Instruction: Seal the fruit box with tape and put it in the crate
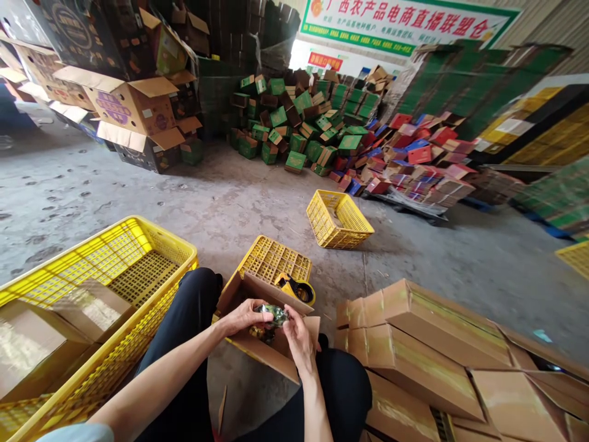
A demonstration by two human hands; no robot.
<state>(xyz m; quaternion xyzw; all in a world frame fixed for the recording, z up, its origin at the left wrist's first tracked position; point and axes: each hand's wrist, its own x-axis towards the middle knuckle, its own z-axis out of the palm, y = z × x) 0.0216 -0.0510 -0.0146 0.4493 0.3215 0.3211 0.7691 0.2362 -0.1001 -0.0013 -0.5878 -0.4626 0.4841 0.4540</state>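
Observation:
Both hands hold one small shiny plastic packet [275,314] with dark green contents, just above an open cardboard box [271,358]. My left hand [246,316] pinches its left end with thumb and fingers. At its right end, my right hand [297,331] closes on the wrapper. Inside the box, under the hands, some yellowish and dark items show in part; I cannot make out what they are. The box rests on an upturned yellow plastic crate [280,261]. A yellow and black tape dispenser [297,288] lies on that crate behind the box.
To my left stands a large yellow crate [161,236] holding cardboard boxes. Taped cardboard boxes [427,344] are stacked at my right. Another yellow crate [340,230] sits on the floor ahead. Heaps of green boxes [294,161] and red boxes [418,153] lie farther back.

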